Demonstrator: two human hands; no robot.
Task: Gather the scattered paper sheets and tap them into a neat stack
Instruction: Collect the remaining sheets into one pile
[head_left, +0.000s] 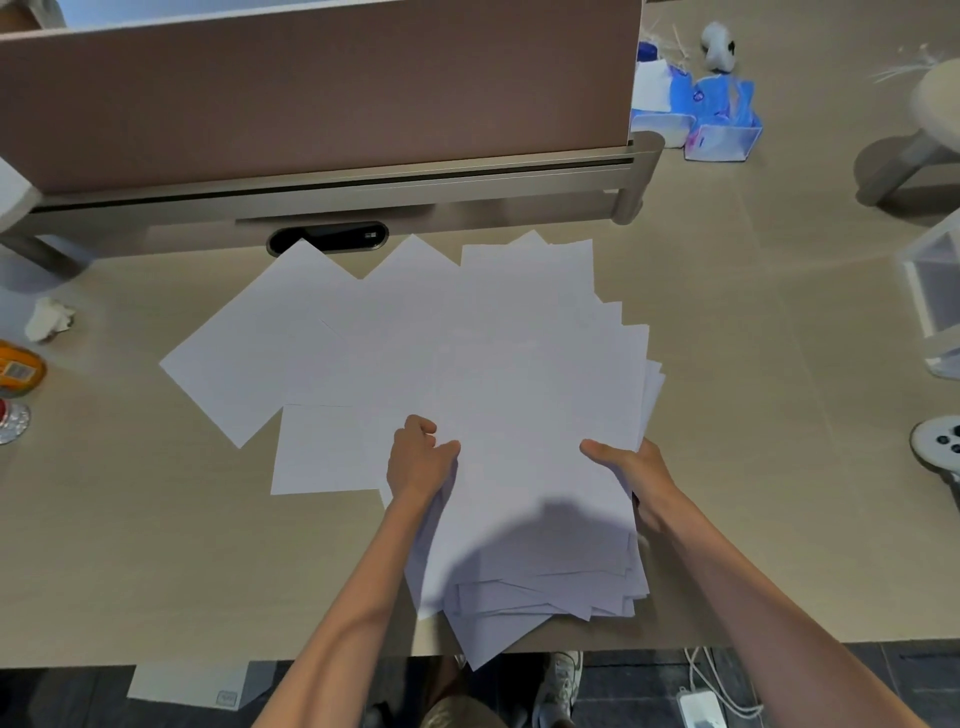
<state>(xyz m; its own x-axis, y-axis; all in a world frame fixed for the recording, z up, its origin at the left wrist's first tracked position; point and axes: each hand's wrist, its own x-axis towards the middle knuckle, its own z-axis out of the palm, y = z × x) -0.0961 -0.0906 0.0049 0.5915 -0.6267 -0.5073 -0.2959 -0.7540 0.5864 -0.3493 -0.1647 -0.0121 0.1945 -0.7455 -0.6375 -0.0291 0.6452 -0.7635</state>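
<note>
**Two hands on a ragged bundle, several sheets left out**

Both hands grip the same bundle (519, 519) of white paper, one on each long edge. The left hand (421, 457) is curled over the left edge with its thumb pressed on top, pinching the paper. The right hand (631, 467) pinches the right edge with its thumb flat on the top sheet; its fingers are hidden under the paper.

Between the two hands the bundle looks roughly gathered but not squared. Beyond the grip its far corners fan out to the right. On the near side of the grip the lower corners splay, and one pokes past the near edge of the table (156, 545).

Several loose sheets (291, 343) lie flat outside the grip — one just left of the left hand, others tilted farther out beyond it, overlapping each other and the bundle's far end.

The main risk, as I judge it, is at that splayed near end. The pinches sit about midway along the edges, so if the bundle is lifted or tipped upright to tap, the lowest sheets could slide free and drop off the table. Pulling the bundle back could also drag the overlapping loose sheets askew — or leave them behind.
</note>
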